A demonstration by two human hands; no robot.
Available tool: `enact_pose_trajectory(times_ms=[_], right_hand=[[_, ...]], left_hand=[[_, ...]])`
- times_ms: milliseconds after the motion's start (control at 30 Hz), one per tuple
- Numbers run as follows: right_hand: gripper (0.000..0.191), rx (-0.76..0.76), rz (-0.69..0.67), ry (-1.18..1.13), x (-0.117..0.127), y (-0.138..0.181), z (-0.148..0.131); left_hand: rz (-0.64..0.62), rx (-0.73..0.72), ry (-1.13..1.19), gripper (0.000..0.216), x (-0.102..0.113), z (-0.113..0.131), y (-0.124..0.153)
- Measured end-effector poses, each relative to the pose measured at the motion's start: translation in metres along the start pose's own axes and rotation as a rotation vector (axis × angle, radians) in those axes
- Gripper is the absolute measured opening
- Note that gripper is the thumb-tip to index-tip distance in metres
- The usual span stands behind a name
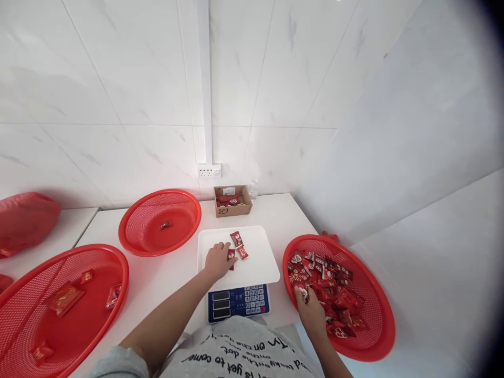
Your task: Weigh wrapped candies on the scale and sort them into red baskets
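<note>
My left hand (pixel 218 261) is over the white tray (pixel 260 268) of a digital scale, its fingers and thumb closed around a small red packet (pixel 231 254). Just beyond my fingertips, two more red packets, a darker one (pixel 236 239) and a brighter one (pixel 242 252), lie end to end on the tray. At the right, my right hand (pixel 312 310) reaches into a red plastic basket (pixel 380 315) heaped with red snack packets (pixel 346 299). Its thumb and fingers pinch a red and white packet (pixel 303 292) by the near rim. The scale's blue keypad panel (pixel 238 303) faces me.
A small cardboard box (pixel 233 210) with packets stands by the wall, clear plastic (pixel 253 187) beside it. Two red baskets, a rear one (pixel 129 231) and a front one (pixel 118 262), hold a few packets at left. A red bag (pixel 27 220) lies far left. Walls bound the table.
</note>
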State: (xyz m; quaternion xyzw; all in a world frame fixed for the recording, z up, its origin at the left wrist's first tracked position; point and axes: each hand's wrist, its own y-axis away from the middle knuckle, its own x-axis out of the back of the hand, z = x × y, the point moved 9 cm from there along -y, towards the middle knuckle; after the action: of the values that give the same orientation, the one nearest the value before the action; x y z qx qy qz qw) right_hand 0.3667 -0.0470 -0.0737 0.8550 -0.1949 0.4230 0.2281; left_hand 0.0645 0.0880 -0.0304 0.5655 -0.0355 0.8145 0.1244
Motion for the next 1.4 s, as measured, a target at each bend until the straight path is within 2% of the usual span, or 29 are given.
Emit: enact_pose_trajectory(times_ms=[133,267,367,533,600,667,800,833,900,967,1100,1167,1400], right_hand=[[0.057,0.0,0.009,-0.028,0.001,0.001,0.0],[0.058,-0.023,-0.011,-0.007,-0.001,0.001,0.001],[0.059,-0.033,-0.011,-0.017,-0.003,-0.002,0.005],[0.06,-0.017,0.011,-0.05,-0.007,-0.006,0.011],[0.059,-0.013,0.008,-0.036,-0.007,-0.007,0.012],[0.06,-0.023,-0.008,-0.022,-0.009,-0.007,0.012],[0.063,-0.05,-0.013,-0.028,-0.008,-0.007,0.013],[0.062,-0.049,-0.007,-0.038,-0.007,-0.007,0.012],[0.061,-0.047,0.004,-0.055,-0.005,-0.006,0.011],[0.059,-0.036,0.001,-0.064,-0.004,-0.005,0.009],[0.057,-0.019,-0.034,-0.047,-0.005,-0.003,0.004],[0.058,-0.027,-0.038,-0.045,-0.004,-0.003,0.003],[0.063,-0.062,-0.021,-0.035,-0.005,-0.004,0.008]], left_hand=[[-0.046,0.016,0.029,0.038,-0.012,0.009,-0.001],[-0.026,0.035,0.05,0.043,-0.006,0.002,-0.005],[0.058,0.082,0.041,0.045,0.02,-0.022,-0.011],[0.32,0.268,-0.095,0.043,0.096,-0.084,-0.018],[0.376,0.238,-0.138,0.043,0.11,-0.087,-0.022],[0.315,0.077,-0.113,0.044,0.1,-0.066,-0.029],[-0.023,-0.347,0.008,0.052,0.033,0.011,-0.034],[-0.089,-0.395,0.024,0.054,0.018,0.025,-0.033],[-0.175,-0.403,0.036,0.06,-0.003,0.043,-0.036],[-0.202,-0.362,0.031,0.059,-0.013,0.048,-0.041],[-0.146,-0.323,0.03,0.026,-0.015,0.045,-0.05],[-0.1,-0.284,0.037,0.017,-0.014,0.039,-0.05],[0.048,-0.132,0.163,0.018,-0.008,0.011,-0.029]])
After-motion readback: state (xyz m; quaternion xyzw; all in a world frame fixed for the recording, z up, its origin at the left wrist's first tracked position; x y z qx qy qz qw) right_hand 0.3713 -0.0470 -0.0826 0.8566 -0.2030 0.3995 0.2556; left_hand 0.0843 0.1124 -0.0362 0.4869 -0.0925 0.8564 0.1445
